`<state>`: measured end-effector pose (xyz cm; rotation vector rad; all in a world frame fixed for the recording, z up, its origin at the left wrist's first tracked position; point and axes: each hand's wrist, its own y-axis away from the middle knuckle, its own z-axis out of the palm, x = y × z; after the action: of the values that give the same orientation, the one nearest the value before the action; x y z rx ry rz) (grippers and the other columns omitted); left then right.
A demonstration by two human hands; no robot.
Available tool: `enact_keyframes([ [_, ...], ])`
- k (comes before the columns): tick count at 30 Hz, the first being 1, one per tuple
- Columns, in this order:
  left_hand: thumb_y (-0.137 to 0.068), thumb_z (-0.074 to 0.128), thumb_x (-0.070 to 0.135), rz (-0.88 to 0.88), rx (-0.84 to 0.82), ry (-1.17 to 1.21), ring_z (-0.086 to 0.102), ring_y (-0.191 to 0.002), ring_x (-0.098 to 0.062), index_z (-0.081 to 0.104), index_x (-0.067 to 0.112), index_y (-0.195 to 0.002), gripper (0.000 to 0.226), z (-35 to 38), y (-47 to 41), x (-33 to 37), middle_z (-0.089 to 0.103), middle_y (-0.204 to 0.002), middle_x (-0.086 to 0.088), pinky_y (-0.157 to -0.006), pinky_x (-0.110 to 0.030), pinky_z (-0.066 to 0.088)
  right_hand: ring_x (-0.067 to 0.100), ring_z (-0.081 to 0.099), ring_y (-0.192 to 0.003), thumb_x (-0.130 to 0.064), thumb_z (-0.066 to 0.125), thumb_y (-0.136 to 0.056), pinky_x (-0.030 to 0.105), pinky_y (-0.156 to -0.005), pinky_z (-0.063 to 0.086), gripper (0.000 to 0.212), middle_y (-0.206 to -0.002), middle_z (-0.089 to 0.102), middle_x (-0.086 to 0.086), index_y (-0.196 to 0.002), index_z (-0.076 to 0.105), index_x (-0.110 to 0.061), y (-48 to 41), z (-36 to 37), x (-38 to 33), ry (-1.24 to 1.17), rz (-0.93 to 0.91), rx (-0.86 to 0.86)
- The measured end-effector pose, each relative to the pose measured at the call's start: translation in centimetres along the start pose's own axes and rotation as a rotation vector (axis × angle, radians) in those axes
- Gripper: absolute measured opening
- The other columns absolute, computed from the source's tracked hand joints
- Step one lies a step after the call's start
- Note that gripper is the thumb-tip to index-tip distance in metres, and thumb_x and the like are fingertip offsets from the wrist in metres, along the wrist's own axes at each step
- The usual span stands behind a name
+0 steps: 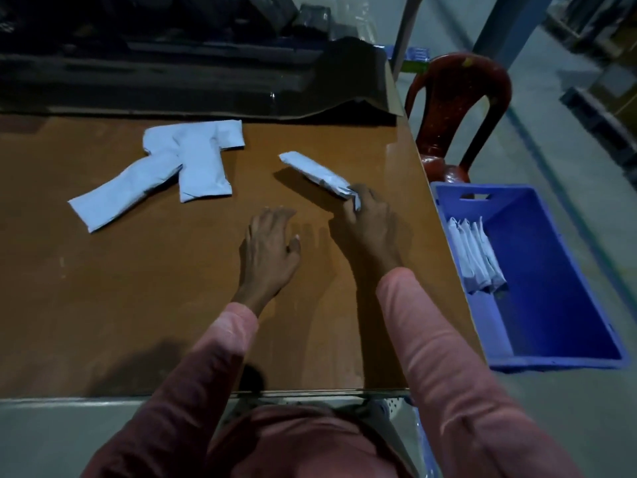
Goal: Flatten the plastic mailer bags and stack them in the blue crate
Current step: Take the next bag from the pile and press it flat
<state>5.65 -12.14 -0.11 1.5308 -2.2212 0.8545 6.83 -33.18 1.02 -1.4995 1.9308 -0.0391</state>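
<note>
Pinching the near end of the folded pale plastic mailer bag (319, 175) on the brown wooden table (138, 288), the right hand (368, 215) grips it; the left hand (269, 246) lies open alongside. Held by one end, the bag could spring unfolded or slip before reaching the blue plastic crate (551, 305)

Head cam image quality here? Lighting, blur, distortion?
Head view: dim, bluish lighting; glare on the table near its right edge; right hand and the mailer it pinches look slightly motion-blurred; left hand casts a soft shadow; wide-angle lens bows the blue crate.
</note>
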Motion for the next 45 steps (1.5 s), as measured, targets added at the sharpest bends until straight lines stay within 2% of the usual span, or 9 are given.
enact_keyframes([
  [5, -0.096, 0.062, 0.016, 0.151, 0.169, 0.0, 0.04, -0.143, -0.034, 0.059, 0.013, -0.138, 0.043, -1.2, 0.1, 0.6, 0.052, -0.149, -0.011, -0.12, -0.049, 0.032, 0.0, 0.061, -0.074, -0.022, 0.062, -0.099, 0.025, -0.07, 0.047, 0.015, -0.09, 0.073, -0.007, -0.108, 0.074, -0.024, 0.6, -1.4, 2.8, -0.47, 0.145, -0.173],
  [8, -0.098, 0.061, 0.019, 0.183, 0.167, -0.04, 0.043, -0.141, -0.034, 0.062, 0.012, -0.136, 0.039, -0.9, 1.4, 0.2, 0.054, -0.147, -0.011, -0.119, -0.048, 0.032, 0.008, 0.063, -0.084, -0.015, 0.066, -0.098, 0.028, -0.077, 0.049, 0.014, -0.093, 0.073, -0.004, -0.102, 0.075, -0.026, 1.5, -1.8, 3.7, -0.638, 0.316, -0.445],
  [10, -0.099, 0.055, 0.026, 0.136, 0.071, -0.095, 0.046, -0.138, -0.035, 0.061, 0.013, -0.137, 0.041, 0.0, 2.4, -0.7, 0.056, -0.147, -0.011, -0.116, -0.051, 0.034, 0.014, 0.066, -0.097, -0.017, 0.068, -0.096, 0.027, -0.081, 0.05, 0.016, -0.104, 0.073, -0.001, -0.11, 0.075, -0.021, 1.9, -1.8, 4.3, -0.505, 0.306, -0.512],
  [13, -0.102, 0.043, 0.038, 0.032, -0.072, -0.176, 0.045, -0.139, -0.034, 0.057, 0.016, -0.143, 0.049, 1.2, 3.3, -1.9, 0.053, -0.151, -0.009, -0.113, -0.053, 0.037, 0.022, 0.064, -0.112, -0.029, 0.069, -0.089, 0.037, -0.093, 0.051, 0.029, -0.121, 0.069, -0.001, -0.118, 0.074, -0.026, 2.9, -1.5, 4.4, -0.052, 0.094, -0.213],
  [16, -0.107, 0.04, 0.037, 0.053, -0.021, -0.204, 0.039, -0.146, -0.033, 0.055, 0.015, -0.146, 0.048, 1.3, 2.9, -1.3, 0.05, -0.155, -0.01, -0.118, -0.052, 0.032, 0.024, 0.063, -0.112, -0.029, 0.063, -0.092, 0.046, -0.094, 0.05, 0.027, -0.12, 0.07, 0.0, -0.116, 0.073, -0.023, 5.2, -0.6, 2.2, -0.022, -0.051, 0.007],
  [19, -0.11, 0.034, 0.037, 0.157, -0.026, -0.267, 0.03, -0.153, -0.033, 0.048, 0.018, -0.153, 0.048, 1.7, 1.2, -0.9, 0.042, -0.162, -0.009, -0.123, -0.053, 0.025, 0.016, 0.046, -0.138, -0.034, 0.054, -0.101, 0.045, -0.114, 0.031, 0.035, -0.146, 0.057, -0.004, -0.135, 0.062, -0.029, 7.4, 1.1, -0.3, 0.038, -0.163, -0.14],
  [22, -0.112, 0.023, 0.045, 0.17, -0.138, -0.342, 0.013, -0.159, -0.032, 0.029, 0.027, -0.163, 0.054, 2.7, -0.1, -2.3, 0.021, -0.172, -0.005, -0.127, -0.054, 0.015, 0.017, 0.02, -0.154, -0.043, 0.034, -0.108, 0.047, -0.125, 0.01, 0.047, -0.164, 0.032, -0.004, -0.155, 0.038, -0.035, 8.3, 2.6, -1.6, 0.101, -0.093, -0.345],
  [26, -0.111, 0.014, 0.049, 0.164, -0.189, -0.352, 0.003, -0.161, -0.031, 0.017, 0.031, -0.166, 0.057, 3.8, 0.0, -4.0, 0.011, -0.174, -0.001, -0.128, -0.056, 0.007, 0.019, 0.002, -0.159, -0.049, 0.021, -0.11, 0.05, -0.126, 0.002, 0.052, -0.171, 0.016, -0.006, -0.161, 0.022, -0.038, 8.9, 3.2, -1.7, 0.263, -0.087, -0.326],
  [45, -0.112, 0.022, 0.04, 0.218, -0.128, -0.413, 0.01, -0.159, -0.038, 0.027, 0.02, -0.164, 0.056, 5.4, -0.8, -4.5, 0.018, -0.172, -0.01, -0.126, -0.059, 0.013, 0.022, 0.008, -0.158, -0.042, 0.025, -0.108, 0.052, -0.125, 0.007, 0.052, -0.169, 0.022, -0.005, -0.16, 0.026, -0.035, 7.7, 4.2, -1.4, 0.278, -0.033, -0.386],
])
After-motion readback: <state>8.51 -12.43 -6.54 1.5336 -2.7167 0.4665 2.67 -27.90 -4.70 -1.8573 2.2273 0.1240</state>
